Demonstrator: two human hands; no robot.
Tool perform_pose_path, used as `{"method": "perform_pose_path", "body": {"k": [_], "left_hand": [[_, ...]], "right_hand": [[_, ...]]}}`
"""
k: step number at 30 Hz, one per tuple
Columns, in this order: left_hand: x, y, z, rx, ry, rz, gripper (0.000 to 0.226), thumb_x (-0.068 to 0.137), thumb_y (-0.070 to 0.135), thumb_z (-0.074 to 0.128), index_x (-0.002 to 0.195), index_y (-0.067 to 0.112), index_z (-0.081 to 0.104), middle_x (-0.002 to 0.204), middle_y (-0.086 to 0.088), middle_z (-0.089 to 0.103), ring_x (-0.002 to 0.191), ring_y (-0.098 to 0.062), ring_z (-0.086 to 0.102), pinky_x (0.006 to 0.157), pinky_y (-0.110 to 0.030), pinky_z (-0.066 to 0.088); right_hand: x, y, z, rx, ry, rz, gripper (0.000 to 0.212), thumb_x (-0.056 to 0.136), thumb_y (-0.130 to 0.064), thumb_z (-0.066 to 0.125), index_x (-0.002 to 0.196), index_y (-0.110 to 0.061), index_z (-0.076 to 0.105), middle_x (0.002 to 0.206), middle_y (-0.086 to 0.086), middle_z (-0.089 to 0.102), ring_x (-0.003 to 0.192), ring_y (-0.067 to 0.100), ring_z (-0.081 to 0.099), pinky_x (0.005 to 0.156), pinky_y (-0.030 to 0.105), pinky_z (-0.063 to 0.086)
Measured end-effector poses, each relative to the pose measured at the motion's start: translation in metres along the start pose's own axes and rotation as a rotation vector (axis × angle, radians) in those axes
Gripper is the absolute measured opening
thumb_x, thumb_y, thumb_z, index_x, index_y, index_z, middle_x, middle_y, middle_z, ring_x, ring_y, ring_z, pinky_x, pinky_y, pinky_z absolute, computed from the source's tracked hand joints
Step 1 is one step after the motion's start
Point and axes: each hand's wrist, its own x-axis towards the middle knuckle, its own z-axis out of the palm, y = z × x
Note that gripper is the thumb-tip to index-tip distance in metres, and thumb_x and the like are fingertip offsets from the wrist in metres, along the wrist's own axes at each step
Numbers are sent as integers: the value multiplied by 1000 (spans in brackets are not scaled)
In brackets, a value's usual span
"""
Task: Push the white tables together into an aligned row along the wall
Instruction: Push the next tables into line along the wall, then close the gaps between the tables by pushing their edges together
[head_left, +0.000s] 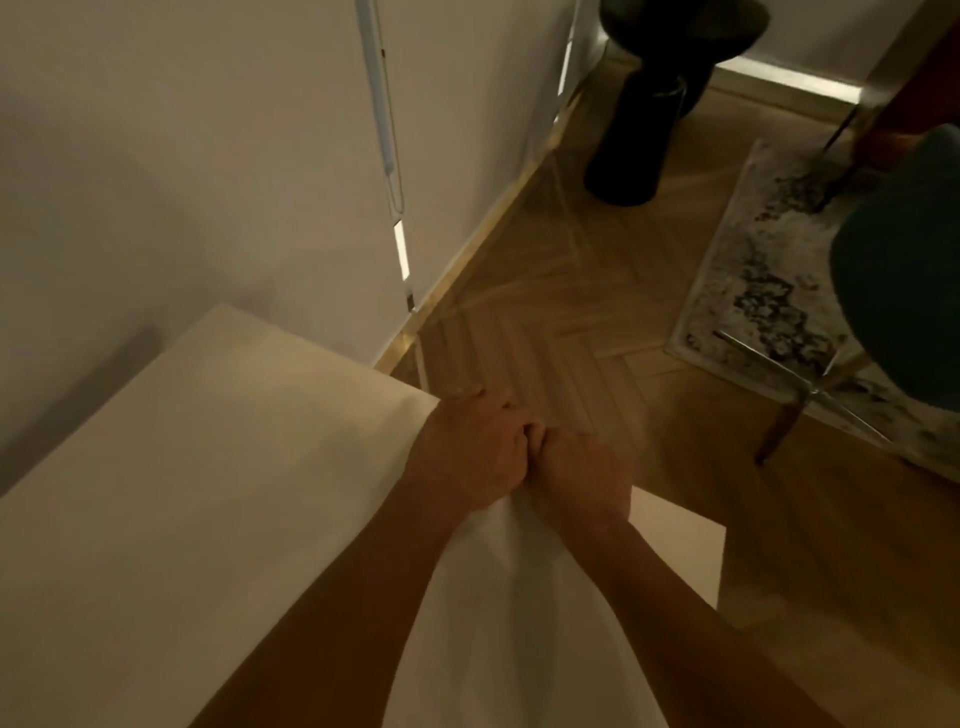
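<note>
At the far edge of the white counter (208, 493), both hands (524, 457) curl closed over its rim, touching each other. Gripping so near one corner, a shove could swing it askew against the wall (182, 182).

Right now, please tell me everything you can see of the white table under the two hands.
The white table has a flat, smooth, matte top, cream in the warm light, with straight edges and a square far corner. It stands close beside the wall, at an angle in this view. The left hand and the right hand rest side by side at its far edge, fingers curled over it. Its legs are hidden. Nothing else lies on the visible part.
</note>
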Motion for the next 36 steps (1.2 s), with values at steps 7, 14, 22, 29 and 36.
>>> {"method": "perform_pose_path", "body": {"k": [7, 14, 22, 29, 36], "left_hand": [[3, -18, 22, 46, 120, -28, 46, 101, 47, 31, 68, 29, 56, 80, 8, 71, 78, -17, 55, 86, -38, 35], [6, -20, 18, 7, 14, -21, 36, 103, 41, 26, 75, 29, 45, 92, 6, 70, 82, -16, 42, 90, -38, 31], [-2, -36, 9, 36, 9, -3, 42, 103, 41, 25, 84, 26, 60, 93, 5, 70, 88, -18, 55, 92, -37, 36], [-8, -43, 9, 33, 27, -34, 43, 102, 41, 25, 80, 28, 60, 86, 6, 70, 79, -14, 45, 87, -36, 34], [-9, -44, 12, -31, 122, -29, 43, 100, 41, 31, 77, 26, 64, 80, 5, 70, 80, -17, 55, 88, -37, 37]], "right_hand": [[0, -7, 14, -125, 191, 31, 35, 99, -32, 38, 65, -26, 38, 54, -9, 42, 43, 8, 26, 44, 23, 14], [-3, -10, 7, -179, 149, 19, 29, 97, -28, 37, 68, -24, 35, 56, -9, 36, 45, 9, 26, 44, 25, 10], [-3, -26, 4, -123, 85, -15, 35, 99, -26, 31, 65, -22, 26, 60, -8, 33, 53, 11, 35, 44, 26, 16], [-3, -35, 8, -19, 87, -30, 30, 99, -27, 37, 70, -23, 41, 61, -8, 42, 57, 15, 48, 52, 27, 35], [-1, -37, 15, -22, 119, 65, 36, 101, -32, 36, 66, -26, 44, 56, -11, 39, 49, 10, 41, 48, 25, 28]]}}
